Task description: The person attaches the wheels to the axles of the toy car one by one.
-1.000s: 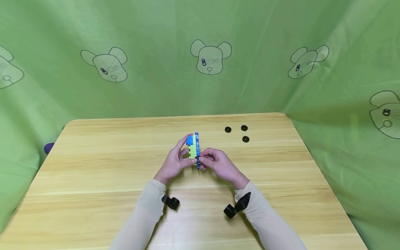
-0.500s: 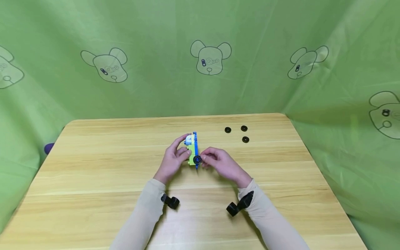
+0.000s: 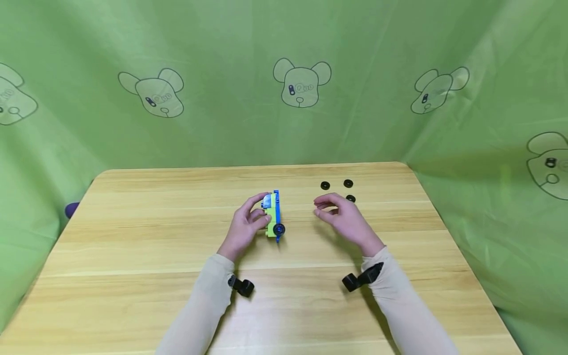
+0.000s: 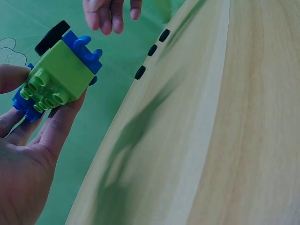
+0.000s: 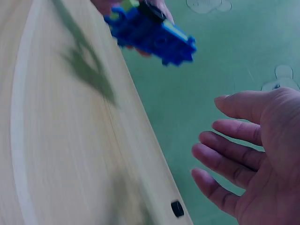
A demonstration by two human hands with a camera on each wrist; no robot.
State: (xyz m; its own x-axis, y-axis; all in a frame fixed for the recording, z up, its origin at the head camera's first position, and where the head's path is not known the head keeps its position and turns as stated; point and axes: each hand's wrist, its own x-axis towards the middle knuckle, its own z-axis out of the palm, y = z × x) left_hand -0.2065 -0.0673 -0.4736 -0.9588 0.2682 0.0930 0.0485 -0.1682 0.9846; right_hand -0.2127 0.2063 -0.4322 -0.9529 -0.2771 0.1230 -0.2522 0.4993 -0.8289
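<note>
In the head view my left hand (image 3: 244, 224) holds a toy car (image 3: 271, 217) of lime-green and blue building bricks, thumb on one side and fingers on the other. A black wheel (image 3: 278, 230) sits on the near end of its blue base. The left wrist view shows the car's green studs (image 4: 42, 89) and blue hooked end (image 4: 84, 50), raised over the table. My right hand (image 5: 253, 150) is apart from the car, fingers loosely bent with nothing between them. It hovers near three loose black wheels, one of them (image 3: 350, 198) partly behind its fingers.
The other two loose wheels, a left one (image 3: 325, 185) and a right one (image 3: 348, 183), lie by the far edge of the wooden table (image 3: 155, 296). A green printed curtain (image 3: 230, 118) hangs behind and beside the table.
My right hand has let go of the wheel on the car and moved right, towards the loose wheels. The left hand has turned the car slightly, so the wheel's face now shows.
</note>
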